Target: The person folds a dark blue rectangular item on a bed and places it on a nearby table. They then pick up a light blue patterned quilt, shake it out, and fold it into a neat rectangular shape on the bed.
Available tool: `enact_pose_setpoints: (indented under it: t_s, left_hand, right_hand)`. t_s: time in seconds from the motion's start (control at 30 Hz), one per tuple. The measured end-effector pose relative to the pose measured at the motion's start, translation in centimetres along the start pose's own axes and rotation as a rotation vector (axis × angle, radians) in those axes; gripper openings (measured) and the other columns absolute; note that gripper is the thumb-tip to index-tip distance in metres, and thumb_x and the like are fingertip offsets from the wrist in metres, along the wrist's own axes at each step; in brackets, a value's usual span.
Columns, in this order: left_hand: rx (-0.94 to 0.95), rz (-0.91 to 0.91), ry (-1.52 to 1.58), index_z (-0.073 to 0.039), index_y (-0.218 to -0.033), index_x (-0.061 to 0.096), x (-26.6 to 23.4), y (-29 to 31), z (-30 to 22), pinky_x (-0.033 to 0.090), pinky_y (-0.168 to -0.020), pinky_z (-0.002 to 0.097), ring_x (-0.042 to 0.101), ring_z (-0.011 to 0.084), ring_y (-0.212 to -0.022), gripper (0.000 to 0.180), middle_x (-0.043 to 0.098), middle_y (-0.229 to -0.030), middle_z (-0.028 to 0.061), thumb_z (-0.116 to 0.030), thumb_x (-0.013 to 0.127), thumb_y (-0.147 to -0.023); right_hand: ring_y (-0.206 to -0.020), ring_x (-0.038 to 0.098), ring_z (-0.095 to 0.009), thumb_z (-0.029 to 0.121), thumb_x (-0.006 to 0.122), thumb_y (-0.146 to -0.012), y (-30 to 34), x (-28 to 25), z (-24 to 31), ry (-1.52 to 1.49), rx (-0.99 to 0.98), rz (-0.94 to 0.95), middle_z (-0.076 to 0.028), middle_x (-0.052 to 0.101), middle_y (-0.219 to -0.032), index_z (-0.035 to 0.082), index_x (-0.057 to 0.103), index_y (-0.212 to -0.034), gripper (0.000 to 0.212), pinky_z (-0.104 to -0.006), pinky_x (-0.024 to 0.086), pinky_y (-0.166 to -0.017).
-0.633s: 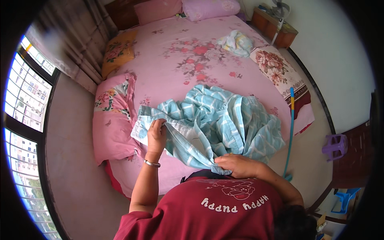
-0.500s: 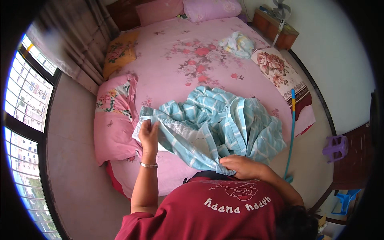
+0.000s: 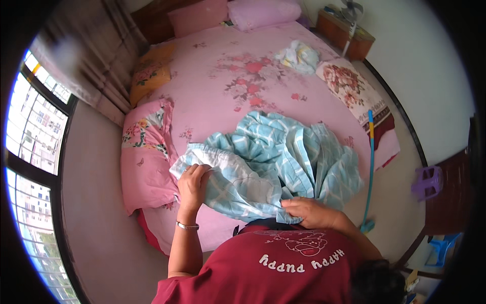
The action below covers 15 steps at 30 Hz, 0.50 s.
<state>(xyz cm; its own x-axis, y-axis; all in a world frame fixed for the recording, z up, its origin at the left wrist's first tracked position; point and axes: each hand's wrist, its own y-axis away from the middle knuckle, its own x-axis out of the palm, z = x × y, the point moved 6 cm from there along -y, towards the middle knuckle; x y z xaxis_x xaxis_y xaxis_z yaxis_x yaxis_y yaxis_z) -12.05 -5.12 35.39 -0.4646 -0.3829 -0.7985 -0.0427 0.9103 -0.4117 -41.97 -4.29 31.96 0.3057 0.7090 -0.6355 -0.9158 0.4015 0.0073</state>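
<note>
A teal duvet cover (image 3: pixel 324 157) with a white check lies bunched up at the near end of the bed. Its paler inner side (image 3: pixel 235 169) faces up along the left part. My left hand (image 3: pixel 193 185), with a bracelet on the wrist, is closed on the left edge of the cover. Lower right, against my body, my right hand (image 3: pixel 309 212) pinches the near edge between thumb and fingers. The stretch between both hands hangs loosely over the bed's near edge.
A pink flowered sheet covers the bed (image 3: pixel 202 81). On the left lie a pink pillow (image 3: pixel 144 175) and an orange one (image 3: pixel 152 76). A folded flowered blanket (image 3: pixel 347 86), a teal pole (image 3: pixel 371 167) and a purple stool (image 3: pixel 428 182) are on the right.
My left hand has moved down and slightly right, turning its edge of the duvet cover so more of the pale inner side shows. My right hand stays near the same spot.
</note>
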Motion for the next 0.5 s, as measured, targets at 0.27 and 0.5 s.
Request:
enact_pose_setpoints:
  t_s: [0.27, 0.5]
  left_hand:
    - [0.101, 0.543, 0.748, -0.001, -0.105, 0.059, 16.1, -4.6, -4.7, 0.046, -0.081, 0.0301, 0.059, 0.0225, -0.088, 0.016, 0.06, -0.091, 0.0106, -0.012, 0.057, -0.094]
    - [0.386, 0.974, 0.452, -0.013, -0.106, 0.063, 27.6, 2.9, -4.4, 0.046, -0.092, 0.0409, 0.058, 0.0344, -0.108, 0.024, 0.065, -0.107, 0.0128, -0.018, 0.062, -0.083]
  right_hand:
    - [-0.115, 0.053, -0.036, -0.004, 0.059, -0.069, -2.4, 0.8, 2.5, 0.02, -0.125, 0.293, -0.016, 0.05, -0.137, 0.001, 0.059, -0.103, 0.034, -0.0405, 0.045, -0.095]
    - [-0.118, 0.052, -0.036, 0.001, 0.061, -0.074, -1.0, 0.6, 2.0, -0.003, -0.043, 0.277, -0.014, 0.05, -0.137, 0.001, 0.059, -0.104, 0.031, -0.0417, 0.043, -0.099]
